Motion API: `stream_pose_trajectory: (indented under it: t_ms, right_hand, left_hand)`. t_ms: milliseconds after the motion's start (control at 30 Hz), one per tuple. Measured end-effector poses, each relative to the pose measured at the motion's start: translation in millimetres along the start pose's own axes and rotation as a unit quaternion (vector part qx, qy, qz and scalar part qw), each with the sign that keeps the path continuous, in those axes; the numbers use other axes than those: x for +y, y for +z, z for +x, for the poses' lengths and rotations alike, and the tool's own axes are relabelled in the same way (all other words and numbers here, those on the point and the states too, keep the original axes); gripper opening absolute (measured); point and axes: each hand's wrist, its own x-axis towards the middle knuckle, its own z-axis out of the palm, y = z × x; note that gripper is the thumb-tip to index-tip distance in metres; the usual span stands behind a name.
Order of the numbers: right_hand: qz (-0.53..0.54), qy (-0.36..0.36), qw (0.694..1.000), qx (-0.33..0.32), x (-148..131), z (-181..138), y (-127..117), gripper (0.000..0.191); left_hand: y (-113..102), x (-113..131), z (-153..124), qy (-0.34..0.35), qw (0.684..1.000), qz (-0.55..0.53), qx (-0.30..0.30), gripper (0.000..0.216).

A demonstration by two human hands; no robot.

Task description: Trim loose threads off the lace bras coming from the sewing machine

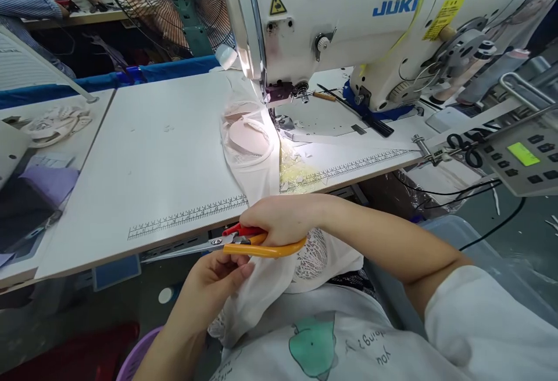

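My right hand [283,218] is closed around scissors [261,248] with orange handles. Their silver blades point left past the table's front edge, and a red part shows by the pivot. Just below the blades, my left hand [218,285] pinches the edge of a white bra piece [272,282], which hangs over my lap with a lace cup showing. Another white bra part [257,143] with a pale pink cup lies on the table under the sewing machine's needle area. Its lower strip runs down to the table edge behind my right hand.
The white JUKI sewing machine [344,27] stands over the table [165,154], which has a printed ruler along its front. A control panel [523,151] juts in at right. Black tweezers [370,119] lie by the machine's base. Behind are a fan [174,3] and another person's sleeve [26,3].
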Motion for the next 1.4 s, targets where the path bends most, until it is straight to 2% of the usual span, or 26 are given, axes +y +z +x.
stream_pose_trajectory:
  t_ms: [433,600,700,767,833,933,967,1000,1033,1100,1167,1267,1400]
  right_hand:
    - [0.005,-0.019,1.0,-0.003,3,0,4,0.016]
    - [-0.007,-0.015,1.0,0.009,0,0,2,0.018]
    - [-0.006,0.0,1.0,0.016,-3,-2,5,0.019]
    - [0.015,0.028,0.998,0.057,-3,-5,12,0.02]
    - [0.083,0.057,0.984,0.145,-3,-13,25,0.019]
    - [0.234,0.056,0.928,0.285,0,-35,48,0.021]
    - [0.244,0.044,0.925,0.288,1,-44,56,0.029]
    - [0.238,0.027,0.932,0.273,3,-52,63,0.033]
    - [0.231,0.018,0.945,0.23,6,-60,71,0.034]
    - [0.208,0.039,0.966,0.151,11,-71,85,0.037]
    - [0.188,0.069,0.975,0.1,15,-77,97,0.039]
    - [0.171,0.099,0.978,0.072,18,-76,109,0.038]
    - [0.156,0.113,0.979,0.068,16,-68,107,0.036]
  left_hand:
    - [2,4,-4,-0.041,0.999,0.008,0.014,0.031]
    - [0,3,-2,-0.016,0.997,0.06,-0.048,0.033]
    - [3,0,-1,-0.032,0.997,0.054,-0.036,0.036]
    - [7,-1,-1,-0.036,0.999,0.011,-0.026,0.034]
    - [10,-2,-1,-0.021,0.999,-0.03,-0.021,0.03]
    - [13,-4,-3,-0.005,0.998,-0.061,0.006,0.024]
    - [13,-5,-4,-0.001,0.997,-0.073,0.016,0.023]
    - [13,-6,-4,0.002,0.996,-0.085,0.027,0.02]
    - [13,-6,-5,0.006,0.995,-0.097,0.037,0.018]
    - [13,-6,-5,0.007,0.992,-0.114,0.051,0.015]
    - [13,-4,-6,0.005,0.991,-0.126,0.055,0.013]
    - [14,-2,-6,0.005,0.99,-0.132,0.048,0.012]
    - [17,-1,-7,0.001,0.993,-0.118,0.031,0.014]
